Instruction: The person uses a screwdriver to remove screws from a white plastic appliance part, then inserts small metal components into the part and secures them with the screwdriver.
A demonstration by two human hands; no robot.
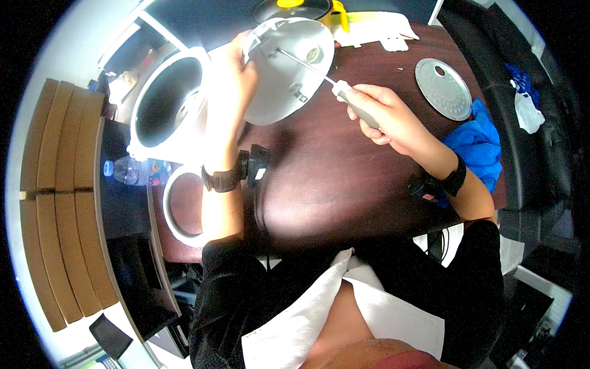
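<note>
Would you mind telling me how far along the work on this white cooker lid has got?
Already apart: the perforated metal disc and a white ring lie loose on the brown table, and the white cooker body stands open. In hand: the left hand tilts the white lid while the right hand works a screwdriver inside it. What remains cannot be told.

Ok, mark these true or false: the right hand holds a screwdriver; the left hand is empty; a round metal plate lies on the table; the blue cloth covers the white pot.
1. The right hand holds a screwdriver. True.
2. The left hand is empty. False: it grips the rim of a round white lid.
3. A round metal plate lies on the table. True.
4. The blue cloth covers the white pot. False: the cloth lies at the table's right side, apart from the open pot.
</note>
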